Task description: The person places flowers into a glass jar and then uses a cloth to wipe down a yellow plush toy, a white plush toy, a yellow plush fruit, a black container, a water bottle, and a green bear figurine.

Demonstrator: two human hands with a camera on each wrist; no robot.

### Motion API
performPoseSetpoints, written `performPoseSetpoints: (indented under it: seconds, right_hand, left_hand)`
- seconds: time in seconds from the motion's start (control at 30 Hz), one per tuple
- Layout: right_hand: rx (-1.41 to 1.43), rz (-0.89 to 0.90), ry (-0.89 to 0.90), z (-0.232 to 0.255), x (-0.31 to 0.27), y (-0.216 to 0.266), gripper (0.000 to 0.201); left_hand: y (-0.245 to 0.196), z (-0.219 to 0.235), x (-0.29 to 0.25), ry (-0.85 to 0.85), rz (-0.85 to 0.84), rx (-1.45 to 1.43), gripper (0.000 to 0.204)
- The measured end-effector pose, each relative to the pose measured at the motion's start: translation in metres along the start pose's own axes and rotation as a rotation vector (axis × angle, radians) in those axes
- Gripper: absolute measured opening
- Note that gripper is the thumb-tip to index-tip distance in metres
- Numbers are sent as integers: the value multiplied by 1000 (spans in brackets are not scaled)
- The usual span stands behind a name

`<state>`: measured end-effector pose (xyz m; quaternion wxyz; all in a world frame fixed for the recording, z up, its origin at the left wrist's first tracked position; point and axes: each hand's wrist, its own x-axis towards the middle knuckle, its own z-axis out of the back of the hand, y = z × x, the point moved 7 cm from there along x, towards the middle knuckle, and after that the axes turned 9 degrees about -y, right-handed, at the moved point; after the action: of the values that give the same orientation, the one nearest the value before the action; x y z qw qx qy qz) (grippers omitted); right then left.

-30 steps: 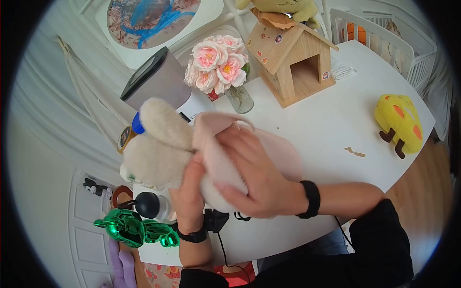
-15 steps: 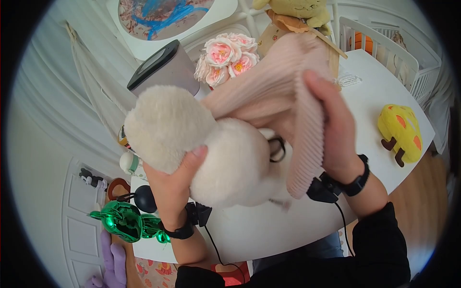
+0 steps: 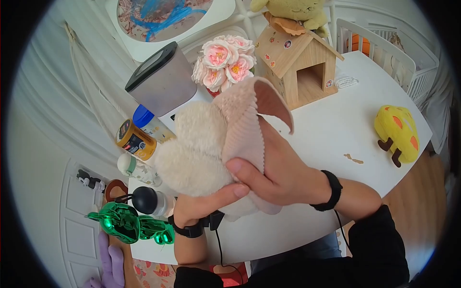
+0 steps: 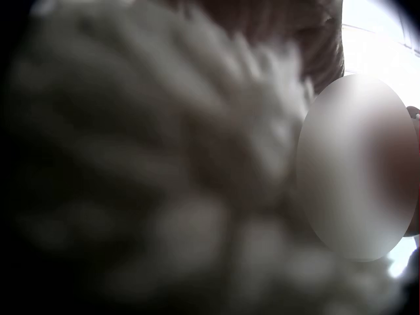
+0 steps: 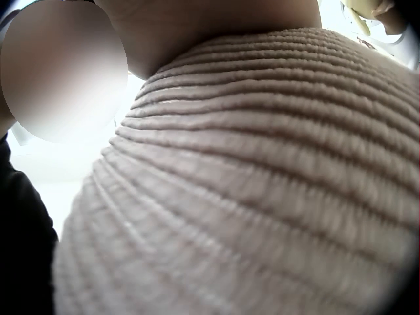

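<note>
A cream, fluffy plush toy (image 3: 194, 158) is held up over the white table in the head view. My left hand (image 3: 201, 207) grips it from below, thumb across its near side. A pink ribbed knit garment (image 3: 240, 127) lies against the toy's right side, one flap curling out at the top. My right hand (image 3: 288, 173) pinches this knit with the thumb in front, close to the left thumb; its other fingers are partly hidden. Blurred cream fur (image 4: 177, 151) fills most of the left wrist view. Knit ribs (image 5: 256, 151) fill much of the right wrist view.
Behind the toy stand a lidded bin (image 3: 163, 79), pink flowers (image 3: 223, 60) and a wooden house (image 3: 300, 65). Along the left are a yellow-brown can (image 3: 136, 140), bottles (image 3: 151, 201) and a shiny green figure (image 3: 127, 222). A yellow plush (image 3: 397, 132) lies right on the table (image 3: 297, 230).
Half a second ago my right hand held the knit stretched out to the right; now it is back against the toy with the knit gathered there. My left hand has turned the toy.
</note>
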<state>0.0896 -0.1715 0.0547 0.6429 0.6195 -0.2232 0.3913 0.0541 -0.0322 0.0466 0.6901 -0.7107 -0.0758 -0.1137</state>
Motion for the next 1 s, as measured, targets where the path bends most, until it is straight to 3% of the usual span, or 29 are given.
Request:
performPoseSetpoints:
  seconds: [0.1,0.3,0.5,0.57,0.7,0.87,1.0]
  right_hand:
    - [-6,-8,13,1,3,-6,67]
    - [-61,48,5,0,5,-15,59]
    - [78,-47,40,0,1,-30,36]
    - [241,-265,78,-1,1,-40,35]
    - [355,-344,12,-5,2,-60,37]
    - [414,-595,8,-4,0,-95,39]
    - [441,-510,-44,-5,-3,-129,40]
  left_hand:
    - [4,1,2,109,2,52,66]
    - [12,4,2,27,165,2,65]
    - [12,17,9,-10,29,57,73]
    - [15,22,10,-41,67,101,78]
    - [19,25,12,-118,202,163,80]
    - [17,21,28,-66,42,118,74]
    - [16,19,34,-79,5,4,73]
